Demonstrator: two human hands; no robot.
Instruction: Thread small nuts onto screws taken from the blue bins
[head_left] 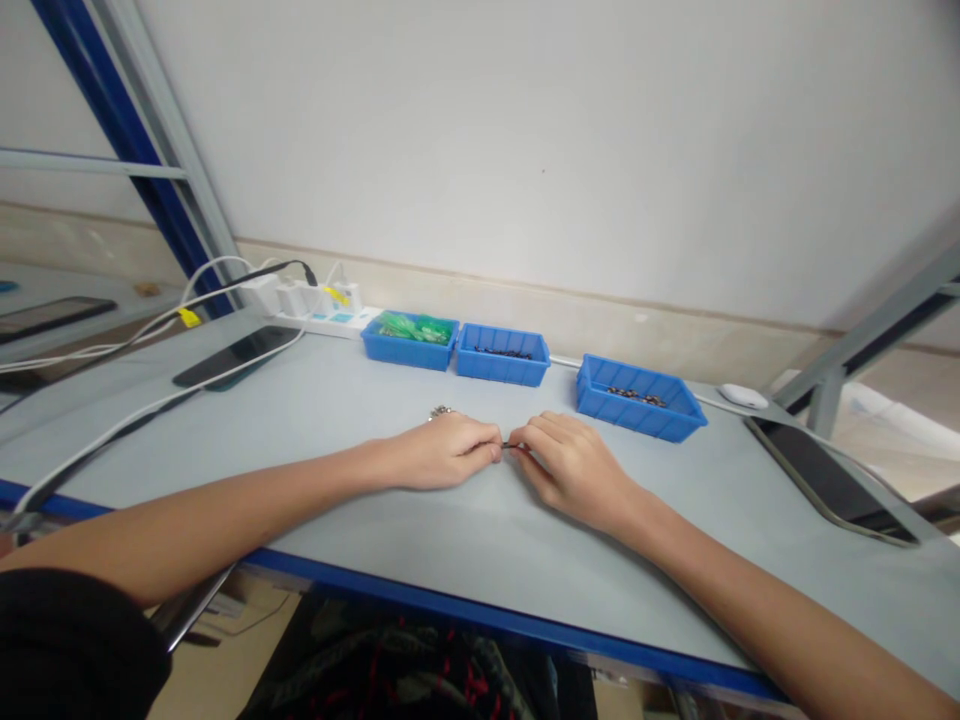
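My left hand point(457, 450) is closed, with thumb and fingers pinched toward the right. Facing it, my right hand point(562, 460) is pinched too. A small, thin dark piece point(506, 446) bridges the narrow gap between the fingertips, and both hands grip it just above the table. Most of it is hidden by the fingers, so its kind is unclear. Behind my left hand lies a little cluster of shiny metal parts point(439, 411), partly covered by the hand.
Along the wall stand a blue bin point(409, 352) with green plastic bags, a blue bin point(501, 370) of tiny dark parts and a blue bin point(637, 410) of small brownish parts. Phones point(236, 358) point(825, 478) lie at both sides. Cables run from a power strip point(330, 322).
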